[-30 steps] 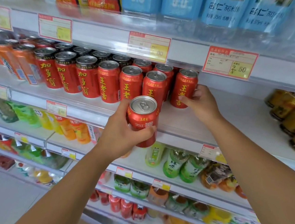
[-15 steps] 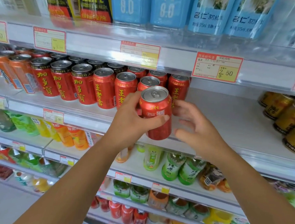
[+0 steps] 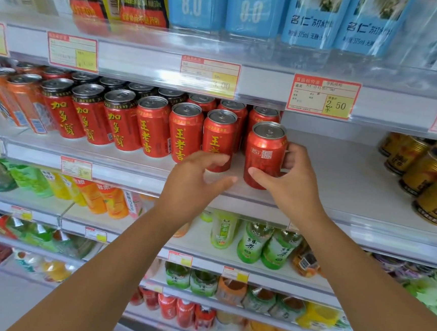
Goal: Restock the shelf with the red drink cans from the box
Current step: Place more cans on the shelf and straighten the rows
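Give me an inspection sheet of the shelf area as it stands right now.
Surface: white shelf, bare to the right of the red cans.
Job's things: red can upright at the right end of the front row of red cans; its label faces away, code patch forward. Box not in view.
Clutter: gold cans at far right; orange cans at far left.
Hands: right hand has its grip on the red can; left hand open, holding nothing, in front of the neighbouring can.
Cables: nothing seen.
Surroundings: price tags on the shelf edges; bottled drinks below.
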{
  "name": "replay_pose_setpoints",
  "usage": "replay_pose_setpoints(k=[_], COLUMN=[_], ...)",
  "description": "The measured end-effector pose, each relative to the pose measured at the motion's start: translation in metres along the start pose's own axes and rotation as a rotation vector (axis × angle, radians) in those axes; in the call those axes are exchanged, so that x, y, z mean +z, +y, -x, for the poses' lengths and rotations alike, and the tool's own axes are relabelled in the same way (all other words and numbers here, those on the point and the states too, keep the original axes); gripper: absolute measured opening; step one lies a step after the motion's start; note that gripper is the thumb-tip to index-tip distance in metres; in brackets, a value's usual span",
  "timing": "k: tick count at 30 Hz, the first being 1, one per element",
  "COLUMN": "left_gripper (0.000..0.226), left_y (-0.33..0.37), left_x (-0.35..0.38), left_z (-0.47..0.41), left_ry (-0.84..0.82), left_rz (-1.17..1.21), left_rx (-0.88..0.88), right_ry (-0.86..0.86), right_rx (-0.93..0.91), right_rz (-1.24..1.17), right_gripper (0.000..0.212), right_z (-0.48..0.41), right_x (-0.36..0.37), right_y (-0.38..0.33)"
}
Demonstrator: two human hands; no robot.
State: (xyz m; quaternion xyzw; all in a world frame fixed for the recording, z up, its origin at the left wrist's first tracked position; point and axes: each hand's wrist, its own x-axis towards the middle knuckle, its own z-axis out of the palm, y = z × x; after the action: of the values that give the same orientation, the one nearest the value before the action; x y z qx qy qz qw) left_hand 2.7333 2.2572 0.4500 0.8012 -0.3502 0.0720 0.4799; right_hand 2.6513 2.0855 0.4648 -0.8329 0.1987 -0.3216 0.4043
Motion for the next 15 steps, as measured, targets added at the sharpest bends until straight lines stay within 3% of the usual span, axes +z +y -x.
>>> replay_pose_setpoints(k=[5, 9, 12, 15], left_gripper=[0.048, 0.047, 0.044, 0.044], left_y=[-0.041, -0.060, -0.065, -0.065], left_x=[-0.004, 0.005, 0.009, 0.010], left_z=[0.007, 0.006, 0.007, 0.008], left_ry=[0.020, 0.060, 0.083, 0.089], left_rz=[-0.291, -0.345, -0.341, -0.342], left_rx=[0.163, 0.260, 0.280, 0.284], right_ry=[0.005, -0.179, -0.273, -0.193], right_rx=[0.047, 0.111, 0.115, 0.083], right_rz=[0.046, -0.043, -0.001, 0.055], right_gripper=[0.078, 0.097, 0.086, 0.077], right_z=[-0.007, -0.012, -0.014, -0.013], right_x=[0.014, 0.005, -0.008, -0.001], right_y=[0.011, 0.007, 0.009, 0.009])
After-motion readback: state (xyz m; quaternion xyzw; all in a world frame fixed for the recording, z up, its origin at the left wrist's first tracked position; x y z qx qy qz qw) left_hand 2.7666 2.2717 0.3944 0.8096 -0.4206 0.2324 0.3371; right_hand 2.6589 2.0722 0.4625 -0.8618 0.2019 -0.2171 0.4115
